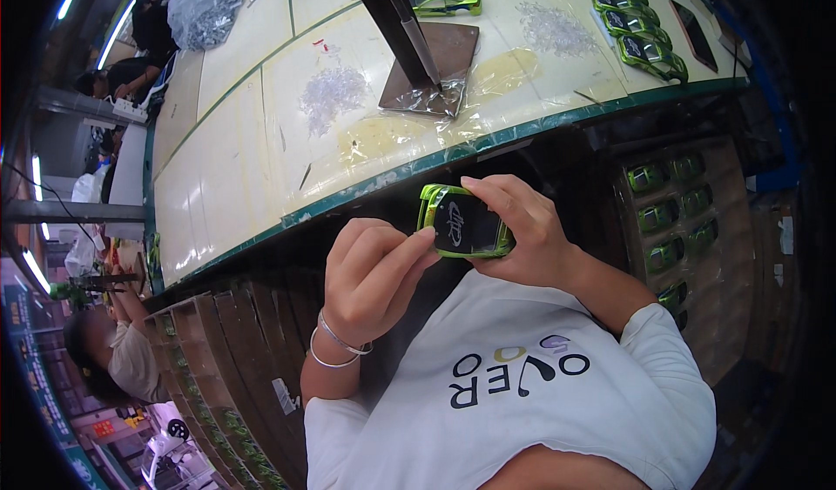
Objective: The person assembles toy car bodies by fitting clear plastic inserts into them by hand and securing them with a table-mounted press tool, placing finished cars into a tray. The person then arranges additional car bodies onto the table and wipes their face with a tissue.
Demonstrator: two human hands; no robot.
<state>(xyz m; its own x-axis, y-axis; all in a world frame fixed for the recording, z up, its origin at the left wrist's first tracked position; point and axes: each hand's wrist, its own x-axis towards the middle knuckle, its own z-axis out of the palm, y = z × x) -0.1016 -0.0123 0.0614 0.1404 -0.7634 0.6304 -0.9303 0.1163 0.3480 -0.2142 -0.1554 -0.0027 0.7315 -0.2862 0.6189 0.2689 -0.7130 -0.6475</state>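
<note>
A bright green toy car body [466, 225] with a black panel and a pale printed mark is held up in front of my shirt, just off the table's near edge. My right hand [533, 233] grips it from the right, fingers along its top edge and thumb below. At the car body's left end, my left hand [370, 268] is closed in a pinch, its fingertips touching the lower left corner. Whatever lies between those fingertips is too small or hidden to make out. Silver bangles circle my left wrist.
On the table [226, 168] stands a press-like tool [409, 33] over a brown plate [448, 46]. Small clear plastic pieces [333, 97] lie in heaps. More green car bodies [649, 55] line the far right, near a phone [692, 33]. A carton tray [731, 255] holds several others.
</note>
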